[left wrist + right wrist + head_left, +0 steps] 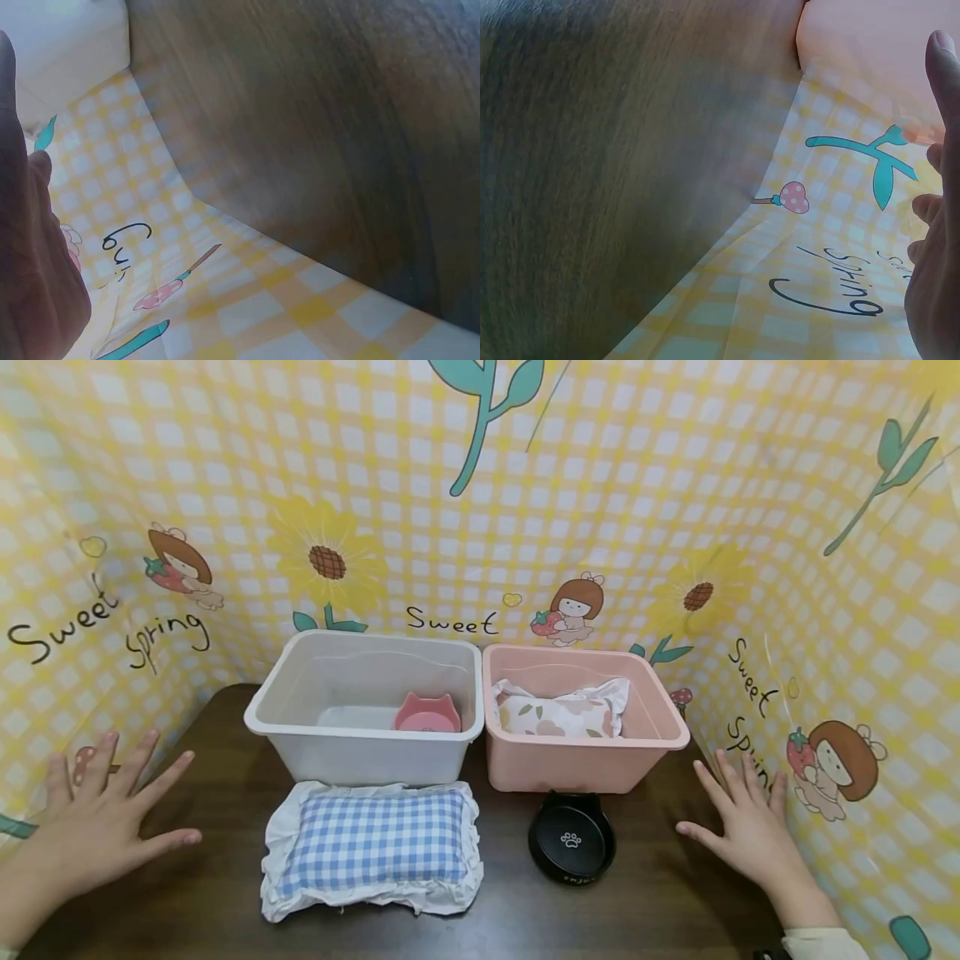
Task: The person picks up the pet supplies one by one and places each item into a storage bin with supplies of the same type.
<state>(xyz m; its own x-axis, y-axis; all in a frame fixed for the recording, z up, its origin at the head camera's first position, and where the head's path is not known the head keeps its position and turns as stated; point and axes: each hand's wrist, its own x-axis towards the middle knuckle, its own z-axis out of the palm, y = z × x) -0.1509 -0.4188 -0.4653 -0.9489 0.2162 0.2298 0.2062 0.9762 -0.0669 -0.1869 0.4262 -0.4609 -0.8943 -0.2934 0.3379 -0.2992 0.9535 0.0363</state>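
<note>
Left hand and right hand flank checked pillow and black bowl.

Looks like smooth, faintly shiny plastic on the white bin and pink bin. Looks hard and glossy on the black bowl. Seems cloth, crinkled at the edges, on the checked pillow and floral pillow; grained, softly shining wood on the worktop; creased sheeting on the backdrop.

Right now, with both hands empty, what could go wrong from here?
The black bowl sits close in front of the pink bin, so the right hand reaching in might knock it. The blue checked cushion lies close to the white bin; a low reach might drag it. The bins' rims nearly touch, so shifting one could shove the other.
</note>
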